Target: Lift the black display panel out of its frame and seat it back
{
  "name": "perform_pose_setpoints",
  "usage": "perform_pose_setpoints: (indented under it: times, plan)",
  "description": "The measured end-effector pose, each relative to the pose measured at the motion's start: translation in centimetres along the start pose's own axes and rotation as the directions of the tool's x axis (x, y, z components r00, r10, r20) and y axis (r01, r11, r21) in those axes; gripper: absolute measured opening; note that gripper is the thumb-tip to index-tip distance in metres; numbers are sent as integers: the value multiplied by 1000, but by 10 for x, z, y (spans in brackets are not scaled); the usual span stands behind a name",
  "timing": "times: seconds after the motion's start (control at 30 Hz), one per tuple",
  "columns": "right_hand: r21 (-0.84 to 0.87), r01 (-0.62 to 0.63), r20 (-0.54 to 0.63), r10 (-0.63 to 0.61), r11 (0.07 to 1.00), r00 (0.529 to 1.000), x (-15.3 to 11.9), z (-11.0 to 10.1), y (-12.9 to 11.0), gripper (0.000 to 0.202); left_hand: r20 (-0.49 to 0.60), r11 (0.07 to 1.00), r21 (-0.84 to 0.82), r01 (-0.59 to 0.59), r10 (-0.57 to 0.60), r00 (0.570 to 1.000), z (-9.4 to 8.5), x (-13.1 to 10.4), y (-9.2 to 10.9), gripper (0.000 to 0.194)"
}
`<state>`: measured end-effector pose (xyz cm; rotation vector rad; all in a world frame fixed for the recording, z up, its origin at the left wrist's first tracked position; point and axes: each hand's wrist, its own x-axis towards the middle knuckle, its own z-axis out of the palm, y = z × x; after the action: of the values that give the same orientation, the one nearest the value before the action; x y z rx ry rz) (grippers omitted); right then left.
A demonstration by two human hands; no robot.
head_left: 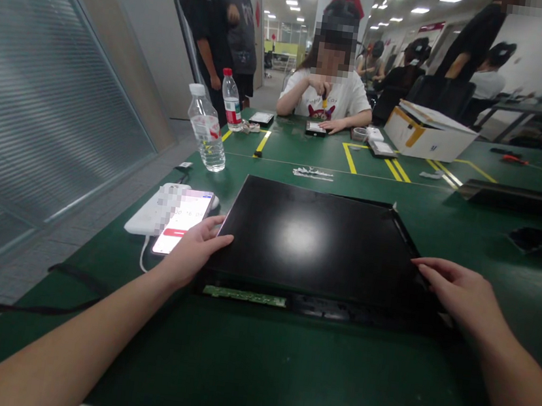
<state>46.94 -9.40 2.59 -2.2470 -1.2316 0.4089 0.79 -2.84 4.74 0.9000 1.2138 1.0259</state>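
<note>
In both hands [196,246] [462,292]: blk panel [310,241].

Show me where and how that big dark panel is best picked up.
I'd grip the dark panel by its left and right edges, one hand from each side, thumbs on top, fingers beneath where there's room. It is wide, thin and flat, so two opposite holds should keep it level. I'd avoid the near side, where a green circuit strip lies exposed.

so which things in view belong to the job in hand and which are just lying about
Job in hand:
black display panel, left hand and right hand at its edges
green circuit board
black frame

Lying about:
smartphone
white-capped water bottle
red-capped water bottle
white box with yellow tape
</note>
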Motion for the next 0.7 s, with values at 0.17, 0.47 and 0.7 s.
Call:
perform_pose_setpoints:
  times: [0.17,0.47,0.7]
  plan:
    - [0,-7,12,7,1000,1000,-2,-2,-4,60,-10,1000,4,6,-6,1000,2,-1,0,51]
    - [42,-15,11,15,999,1000,-4,-3,-6,59,0,1000,19,12,-12,1000,1,-2,3,53]
    - [107,-64,24,62,992,998,-5,-3,-9,53,-13,1000,10,-10,10,1000,-1,1,-2,56]
